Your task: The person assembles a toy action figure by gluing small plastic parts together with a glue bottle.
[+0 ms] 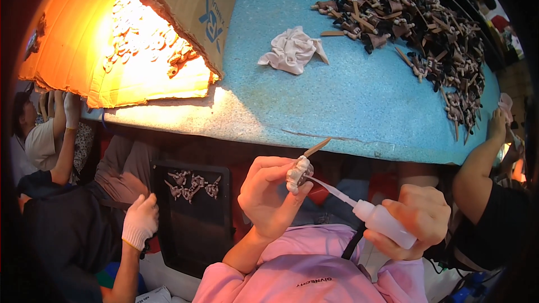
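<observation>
Between its thumb and fingers, my left hand (269,193) pinches a small pale figurine part (297,174). A flat wooden stick (318,146) juts from the top of that part. My right hand (418,219) is wrapped round a white squeeze bottle (382,223) with a long thin nozzle (331,189). The bottle is tilted, and its nozzle tip reaches the figurine part beside my left thumb; whether it touches is too small to tell. Both hands are above my lap, in front of the table's near edge.
On the blue table (247,39) lie a crumpled white cloth (295,50) and a large pile of figurines (415,28) with sticks. A lamp-lit cardboard box (185,0) holds small parts. A black tray (193,219) holds several figurine pieces. A co-worker's gloved hand (140,221) is left; another person's arm (477,163) is right.
</observation>
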A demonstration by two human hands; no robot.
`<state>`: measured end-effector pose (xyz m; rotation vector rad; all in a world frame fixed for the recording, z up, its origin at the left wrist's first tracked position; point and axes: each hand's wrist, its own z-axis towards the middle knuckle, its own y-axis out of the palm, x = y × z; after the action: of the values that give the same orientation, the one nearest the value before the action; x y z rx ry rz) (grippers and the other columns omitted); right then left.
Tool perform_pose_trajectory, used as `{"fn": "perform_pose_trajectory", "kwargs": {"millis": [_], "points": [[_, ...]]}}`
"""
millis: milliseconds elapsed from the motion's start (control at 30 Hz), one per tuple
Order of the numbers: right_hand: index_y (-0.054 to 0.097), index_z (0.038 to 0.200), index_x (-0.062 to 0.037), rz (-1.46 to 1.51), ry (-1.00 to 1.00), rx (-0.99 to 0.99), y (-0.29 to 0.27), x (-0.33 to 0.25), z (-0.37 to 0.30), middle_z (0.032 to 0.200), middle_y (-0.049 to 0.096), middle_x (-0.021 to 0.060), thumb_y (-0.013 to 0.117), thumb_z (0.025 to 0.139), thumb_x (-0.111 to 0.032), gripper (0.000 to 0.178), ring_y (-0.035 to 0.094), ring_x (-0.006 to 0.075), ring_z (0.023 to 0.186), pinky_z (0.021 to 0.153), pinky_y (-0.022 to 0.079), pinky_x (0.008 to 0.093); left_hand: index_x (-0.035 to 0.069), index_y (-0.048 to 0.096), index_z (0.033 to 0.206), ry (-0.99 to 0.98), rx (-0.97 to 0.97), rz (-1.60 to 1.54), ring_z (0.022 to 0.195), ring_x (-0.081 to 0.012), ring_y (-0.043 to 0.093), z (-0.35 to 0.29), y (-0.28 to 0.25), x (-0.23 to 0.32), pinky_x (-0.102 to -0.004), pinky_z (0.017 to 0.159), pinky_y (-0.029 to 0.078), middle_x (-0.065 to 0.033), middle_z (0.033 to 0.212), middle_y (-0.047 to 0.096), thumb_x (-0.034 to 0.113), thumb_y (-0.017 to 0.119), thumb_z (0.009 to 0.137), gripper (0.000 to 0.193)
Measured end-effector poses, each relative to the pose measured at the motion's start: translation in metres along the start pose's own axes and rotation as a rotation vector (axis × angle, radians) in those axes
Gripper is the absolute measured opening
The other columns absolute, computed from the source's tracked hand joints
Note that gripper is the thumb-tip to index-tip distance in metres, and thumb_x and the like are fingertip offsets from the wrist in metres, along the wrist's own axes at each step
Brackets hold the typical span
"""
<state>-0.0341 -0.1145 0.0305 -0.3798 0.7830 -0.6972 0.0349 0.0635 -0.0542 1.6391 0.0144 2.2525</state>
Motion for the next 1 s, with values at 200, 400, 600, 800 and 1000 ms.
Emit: {"fn": "perform_pose_trajectory", "kwargs": {"millis": [200, 400, 600, 800, 1000], "points": [[0.058, 0.071, 0.0046, 0.027, -0.035, -0.057, -0.001, 0.000, -0.001, 0.044, 0.044, 0.0034, 0.076, 0.056, -0.024, 0.037, 0.036, 0.0134, 0.032, 0.032, 0.024, 0.0249, -0.005, 0.056, 0.094, -0.016, 0.001, -0.067, 0.084, -0.0186, 0.058, 0.002, 0.003, 0.002, -0.0289, 0.073, 0.050, -0.0135, 0.095, 0.053, -0.012, 0.066, 0.067, 0.030], [0.059, 0.072, 0.0038, 0.034, 0.043, -0.028, 0.000, 0.000, 0.000, 0.045, 0.045, 0.0037, 0.077, 0.055, -0.023, 0.036, 0.036, 0.0140, 0.032, 0.032, 0.025, 0.0249, 0.000, 0.053, 0.093, 0.016, -0.031, 0.091, 0.080, -0.0210, 0.060, 0.001, -0.003, -0.002, -0.0361, 0.069, 0.055, -0.0142, 0.093, 0.051, 0.004, 0.067, 0.075, 0.023], [0.059, 0.069, 0.0025, 0.000, 0.067, -0.015, 0.003, -0.001, -0.001, 0.045, 0.044, 0.0036, 0.076, 0.056, -0.025, 0.035, 0.036, 0.0143, 0.032, 0.033, 0.024, 0.0253, 0.000, 0.053, 0.093, -0.005, -0.018, 0.054, 0.080, -0.0209, 0.060, 0.001, -0.001, -0.001, -0.0356, 0.069, 0.055, -0.0136, 0.093, 0.052, 0.001, 0.067, 0.074, 0.024], [0.059, 0.072, 0.0019, 0.031, 0.109, -0.037, -0.007, -0.001, 0.001, 0.048, 0.045, 0.0032, 0.081, 0.052, -0.017, 0.036, 0.040, 0.0150, 0.036, 0.033, 0.030, 0.0240, -0.002, 0.054, 0.087, -0.060, -0.008, -0.015, 0.078, -0.0204, 0.060, 0.002, 0.001, 0.004, -0.0332, 0.066, 0.055, -0.0124, 0.089, 0.052, 0.002, 0.067, 0.073, 0.019], [0.059, 0.070, 0.0042, 0.123, 0.268, 0.533, 0.005, 0.001, -0.017, 0.052, 0.051, 0.0034, 0.078, 0.059, -0.032, 0.043, 0.044, 0.0165, 0.037, 0.037, 0.036, 0.0256, -0.005, 0.056, 0.090, -0.139, -0.004, -0.081, 0.078, -0.0197, 0.059, 0.002, 0.003, 0.007, -0.0301, 0.061, 0.055, -0.0117, 0.088, 0.054, 0.001, 0.064, 0.074, 0.019]]}}
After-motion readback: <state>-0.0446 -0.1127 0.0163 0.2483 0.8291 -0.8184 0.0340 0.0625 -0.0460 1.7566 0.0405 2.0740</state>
